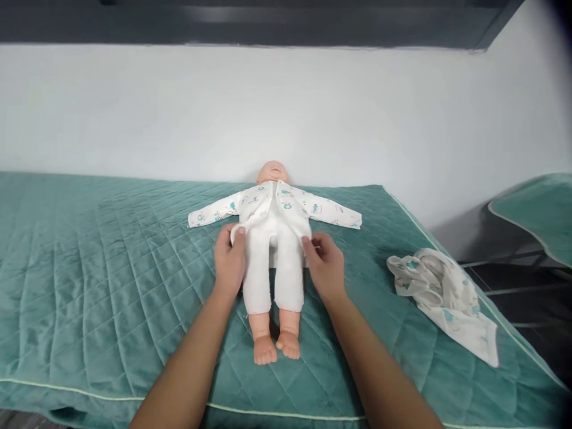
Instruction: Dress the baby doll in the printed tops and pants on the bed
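Note:
A baby doll [273,173] lies on its back, head toward the wall and bare feet toward me. It wears a white printed jacket [286,205], open down the front, with both sleeves spread out sideways. White cloth legs [258,280] show below the jacket. At the doll's left-hand side in the picture, my left hand [230,256] pinches the jacket's lower front edge. My right hand [325,262] grips the opposite lower edge between thumb and fingers. Part of the jacket's back panel shows between and beside the doll's legs.
A green quilted cover [111,286] with pale piping spreads under the doll. A crumpled white printed garment [447,292] lies to the right near the edge. Behind stands a white wall [179,113]; a green-covered seat [540,208] is at far right.

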The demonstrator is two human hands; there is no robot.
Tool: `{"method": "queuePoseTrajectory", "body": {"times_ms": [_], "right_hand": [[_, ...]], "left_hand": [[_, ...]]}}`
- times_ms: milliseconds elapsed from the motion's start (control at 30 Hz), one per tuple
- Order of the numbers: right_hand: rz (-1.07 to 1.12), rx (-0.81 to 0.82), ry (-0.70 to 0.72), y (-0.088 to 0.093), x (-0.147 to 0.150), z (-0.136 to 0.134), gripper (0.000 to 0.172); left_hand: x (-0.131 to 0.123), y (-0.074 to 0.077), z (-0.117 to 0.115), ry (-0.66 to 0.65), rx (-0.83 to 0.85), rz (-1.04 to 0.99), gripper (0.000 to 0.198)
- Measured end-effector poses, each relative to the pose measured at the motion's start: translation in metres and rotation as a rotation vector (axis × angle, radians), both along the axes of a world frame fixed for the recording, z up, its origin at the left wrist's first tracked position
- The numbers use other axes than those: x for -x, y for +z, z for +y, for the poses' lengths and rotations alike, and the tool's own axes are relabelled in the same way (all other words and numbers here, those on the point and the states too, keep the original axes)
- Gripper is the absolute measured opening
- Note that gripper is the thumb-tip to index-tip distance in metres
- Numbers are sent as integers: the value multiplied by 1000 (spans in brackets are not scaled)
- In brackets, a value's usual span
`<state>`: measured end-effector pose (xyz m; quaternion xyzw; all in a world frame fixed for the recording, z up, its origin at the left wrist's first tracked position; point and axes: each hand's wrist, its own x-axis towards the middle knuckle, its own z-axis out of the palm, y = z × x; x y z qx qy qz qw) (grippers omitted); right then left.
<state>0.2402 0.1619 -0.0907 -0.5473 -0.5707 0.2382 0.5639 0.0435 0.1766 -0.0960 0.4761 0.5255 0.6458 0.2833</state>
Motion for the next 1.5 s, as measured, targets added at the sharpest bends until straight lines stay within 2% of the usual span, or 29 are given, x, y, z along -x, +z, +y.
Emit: {"method": "queuePoseTrajectory", "body": {"times_ms": [67,133,200,267,400,467,633,800,867,967,1067,1233,1367,1500], "right_hand": [[351,68,-20,-1,-6,6,22],[622,86,-11,0,-12,9,27],[743,96,-12,1,-17,10,29],[763,117,-41,2,-19,6,31],[635,141,-70,-2,-19,-9,32],[520,153,-74,-4,-18,-17,29],[169,140,-251,-8,-19,-28,28],[-293,-40,-367,-12,-17,-26,32],[-415,-56,-385,-14,-17,-25,36],[-475,99,-352,-16,-16,-21,41],[-497,220,-317,-17,-17,-17,37],[-390,215,-267,-16,-18,-16,33],[-321,160,-280,-17,-19,-18,37],[-333,170,-289,-17,-18,-19,36]], "left_hand": [[3,-1,4,11,63,-318,22],[8,-3,6,22,61,-526,21],[13,-5,8,60,55,-592,18],[17,-7,8,147,54,-590,16],[22,-8,8,429,-27,-489,27],[22,-9,8,502,-76,-376,36],[22,-17,2,460,30,-38,40],[26,-21,-18,330,151,204,32],[28,-21,-27,276,179,272,35],[27,-22,-34,221,151,409,42],[25,-23,-33,212,150,536,40],[21,-24,-29,179,333,525,27],[22,-26,-31,188,296,447,23],[24,-29,-30,205,285,464,26]]}}
